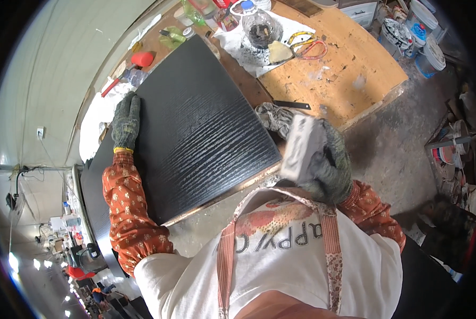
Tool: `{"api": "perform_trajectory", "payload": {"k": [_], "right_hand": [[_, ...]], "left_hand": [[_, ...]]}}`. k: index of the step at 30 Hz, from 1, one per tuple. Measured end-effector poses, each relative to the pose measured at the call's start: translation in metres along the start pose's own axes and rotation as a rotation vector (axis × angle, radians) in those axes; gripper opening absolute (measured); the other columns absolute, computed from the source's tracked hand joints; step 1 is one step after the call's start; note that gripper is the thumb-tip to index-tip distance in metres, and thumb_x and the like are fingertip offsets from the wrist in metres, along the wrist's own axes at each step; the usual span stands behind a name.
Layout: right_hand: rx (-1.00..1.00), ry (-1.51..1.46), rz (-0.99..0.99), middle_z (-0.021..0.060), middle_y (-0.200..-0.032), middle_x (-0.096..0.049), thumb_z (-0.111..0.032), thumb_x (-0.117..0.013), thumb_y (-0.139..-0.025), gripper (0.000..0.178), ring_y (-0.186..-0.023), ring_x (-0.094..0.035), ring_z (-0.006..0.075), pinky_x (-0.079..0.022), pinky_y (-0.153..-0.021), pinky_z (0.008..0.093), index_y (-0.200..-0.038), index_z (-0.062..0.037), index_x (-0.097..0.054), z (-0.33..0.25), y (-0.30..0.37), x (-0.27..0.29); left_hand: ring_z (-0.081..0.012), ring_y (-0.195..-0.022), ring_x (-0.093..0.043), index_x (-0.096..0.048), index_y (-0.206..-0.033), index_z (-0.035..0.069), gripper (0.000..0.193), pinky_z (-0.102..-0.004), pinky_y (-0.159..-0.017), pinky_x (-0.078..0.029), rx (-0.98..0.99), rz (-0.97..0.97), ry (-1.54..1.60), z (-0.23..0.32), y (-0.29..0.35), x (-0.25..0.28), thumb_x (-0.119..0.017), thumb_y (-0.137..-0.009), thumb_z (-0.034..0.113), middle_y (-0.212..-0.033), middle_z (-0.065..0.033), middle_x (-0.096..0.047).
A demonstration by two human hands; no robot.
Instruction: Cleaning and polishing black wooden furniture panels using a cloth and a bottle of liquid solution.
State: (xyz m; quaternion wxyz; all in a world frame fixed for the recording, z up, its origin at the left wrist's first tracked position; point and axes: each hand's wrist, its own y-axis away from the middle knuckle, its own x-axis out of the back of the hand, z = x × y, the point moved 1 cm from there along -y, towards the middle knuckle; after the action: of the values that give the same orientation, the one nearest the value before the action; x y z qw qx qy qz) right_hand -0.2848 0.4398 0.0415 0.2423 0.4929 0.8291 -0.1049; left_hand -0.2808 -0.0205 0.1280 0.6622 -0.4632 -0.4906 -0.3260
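Observation:
A large black panel (179,101) with a shiny, fine-ridged surface lies on the worktable in front of me. My left hand (126,121), in a dark green-grey knit glove, rests flat along the panel's left side with its fingers stretched out. My right hand (332,166), gloved alike, is closed around a pale grey-white rectangular block (300,148). It holds the block just off the panel's near right corner, close to my apron. Slight blur hides what the block is made of. Beside it lies a crumpled grey cloth (275,118).
At the table's far side stand a clear plastic jug (260,29) with dark residue on white paper, scissors (312,48) and a yellowish scraper piece (279,52). A black flat bar (292,105) lies near the cloth. A red cup (142,59) sits far left; buckets (430,58) stand far right.

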Motion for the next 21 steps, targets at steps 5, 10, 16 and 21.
{"api": "perform_trajectory", "payload": {"k": [5,10,16,21], "right_hand": [[0.901,1.233,-0.013,0.0230,-0.129,-0.046,-0.024,-0.071,-0.077,0.047,-0.112,-0.050,0.0433,-0.041,-0.096,0.0497,-0.119,-0.0106,-0.057,0.018,-0.025,0.026],[0.663,1.579,0.174,0.0215,-0.135,-0.040,-0.032,-0.069,-0.077,0.061,-0.125,-0.038,0.0369,-0.031,-0.103,0.0520,-0.132,-0.0134,-0.048,0.008,-0.065,0.075],[0.371,1.915,0.025,0.0219,-0.143,-0.030,-0.046,-0.062,-0.080,0.071,-0.131,-0.027,0.0411,-0.022,-0.108,0.0503,-0.139,-0.0164,-0.039,-0.008,-0.098,0.031],[0.471,1.685,-0.308,0.0152,-0.146,-0.028,-0.047,-0.060,-0.080,0.069,-0.133,-0.026,0.0365,-0.024,-0.107,0.0500,-0.140,-0.0221,-0.037,0.051,-0.078,0.022]], "left_hand": [[-0.0332,-0.117,-0.049,-0.054,-0.124,0.009,0.044,-0.0401,-0.100,-0.037,0.034,0.014,0.000,0.004,0.004,0.007,-0.044,-0.094,0.040,-0.124,-0.0157,-0.055],[-0.0327,-0.118,-0.048,-0.054,-0.125,0.010,0.045,-0.0400,-0.102,-0.036,0.000,-0.012,-0.001,0.003,0.008,0.007,-0.042,-0.095,0.042,-0.125,-0.0155,-0.054],[-0.0323,-0.120,-0.047,-0.053,-0.126,0.009,0.047,-0.0401,-0.103,-0.034,0.077,-0.032,-0.014,0.009,0.007,0.010,-0.042,-0.094,0.043,-0.127,-0.0158,-0.052],[-0.0327,-0.119,-0.048,-0.052,-0.126,0.010,0.048,-0.0414,-0.103,-0.034,0.056,-0.029,0.022,0.015,0.006,0.014,-0.042,-0.094,0.044,-0.126,-0.0169,-0.053]]}}
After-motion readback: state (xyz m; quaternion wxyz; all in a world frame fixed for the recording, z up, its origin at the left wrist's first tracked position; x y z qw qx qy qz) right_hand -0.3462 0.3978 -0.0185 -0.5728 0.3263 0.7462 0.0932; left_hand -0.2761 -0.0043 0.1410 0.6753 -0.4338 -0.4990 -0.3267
